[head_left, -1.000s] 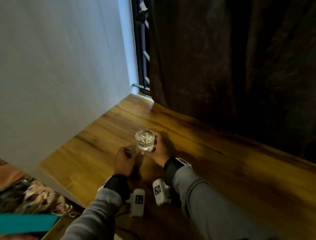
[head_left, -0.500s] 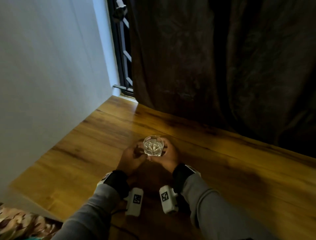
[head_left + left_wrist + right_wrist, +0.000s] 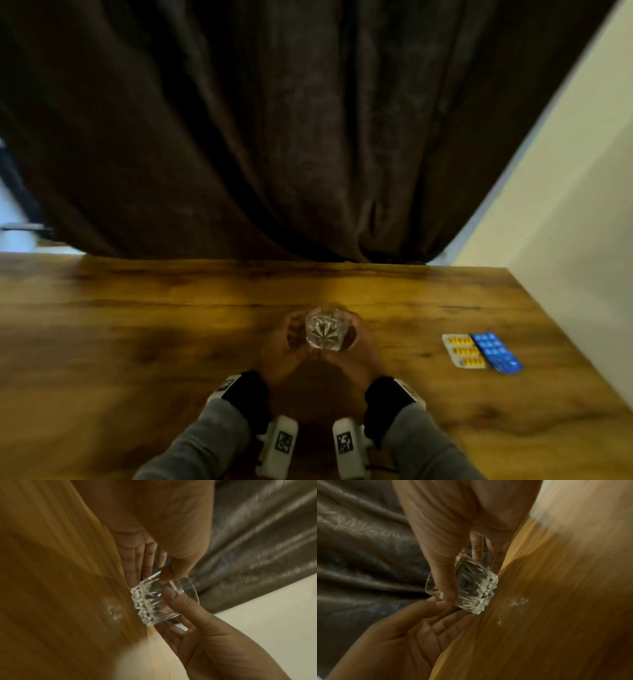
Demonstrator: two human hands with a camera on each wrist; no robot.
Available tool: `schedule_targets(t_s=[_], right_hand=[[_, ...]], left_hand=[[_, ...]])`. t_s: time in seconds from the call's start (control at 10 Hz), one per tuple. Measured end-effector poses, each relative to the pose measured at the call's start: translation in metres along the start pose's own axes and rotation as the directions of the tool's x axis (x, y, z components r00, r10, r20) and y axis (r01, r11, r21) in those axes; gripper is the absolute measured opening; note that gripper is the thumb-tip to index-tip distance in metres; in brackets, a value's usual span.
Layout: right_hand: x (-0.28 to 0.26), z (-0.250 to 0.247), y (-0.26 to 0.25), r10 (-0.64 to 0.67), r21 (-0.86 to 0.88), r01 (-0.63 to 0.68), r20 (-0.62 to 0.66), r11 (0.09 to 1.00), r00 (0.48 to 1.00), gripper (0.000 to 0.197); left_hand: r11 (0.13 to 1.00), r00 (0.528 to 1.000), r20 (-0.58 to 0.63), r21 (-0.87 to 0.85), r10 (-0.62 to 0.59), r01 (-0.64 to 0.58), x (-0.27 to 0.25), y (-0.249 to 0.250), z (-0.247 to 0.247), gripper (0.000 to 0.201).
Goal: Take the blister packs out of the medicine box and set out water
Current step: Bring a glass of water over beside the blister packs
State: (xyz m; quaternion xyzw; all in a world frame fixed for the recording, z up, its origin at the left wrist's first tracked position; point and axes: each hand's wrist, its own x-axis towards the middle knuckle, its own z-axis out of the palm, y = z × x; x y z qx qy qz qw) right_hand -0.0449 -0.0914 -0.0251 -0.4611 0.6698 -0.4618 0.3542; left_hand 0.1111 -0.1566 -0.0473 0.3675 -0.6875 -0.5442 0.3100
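**Two hands cupped round one cut glass on the table**

Two things take up most of the head view: a dark brown curtain (image 3: 274,120) hanging behind, and the wooden table (image 3: 137,342) in front of it, with a pale wall (image 3: 582,171) to the right.

On the table stands a short cut-glass tumbler (image 3: 323,332), upright, its patterned base down on the wood. Whether it holds water cannot be made out; the head view shows only glints and the star pattern of its bottom.

The left hand (image 3: 281,356) and the right hand (image 3: 356,356) close on the tumbler from either side, fingers curled round its wall and both thumbs on the near side. In the left wrist view the thumb tips nearly meet on the glass (image 3: 159,599), and the fingers lie along the table behind it. The right wrist view shows the same grip on the glass (image 3: 471,588) from the other side.

Well apart to the right, near the table's right edge, lie two blister packs touching side by side: a silver one with yellow capsules (image 3: 464,351) and a blue one (image 3: 496,353).

Both wrist views are smeared with blur, the wood grain especially.
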Motion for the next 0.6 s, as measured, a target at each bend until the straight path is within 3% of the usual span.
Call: schedule_targets(t_s=[0.1,0.3,0.5,0.6], right_hand=[[-0.007,-0.049,0.022,0.026,0.028,-0.023,-0.116,0.999,0.993,0.063],[-0.014,-0.123,0.055,0.058,0.036,-0.05,-0.284,0.998,0.957,0.067],[-0.011,-0.154,0.078,0.075,0.06,-0.059,-0.332,0.996,0.94,0.063],[-0.01,-0.16,0.082,0.074,0.061,-0.057,-0.338,0.997,0.938,0.063]], left_hand=[[0.999,0.995,0.091,-0.002,0.035,-0.035,0.022,0.008,0.054,0.047],[0.999,0.98,0.192,-0.025,0.042,-0.038,0.049,0.014,0.137,0.072],[0.999,0.978,0.206,-0.034,0.044,-0.038,0.057,0.018,0.178,0.067],[0.999,0.981,0.187,-0.006,0.045,-0.045,0.058,0.023,0.188,0.056]])
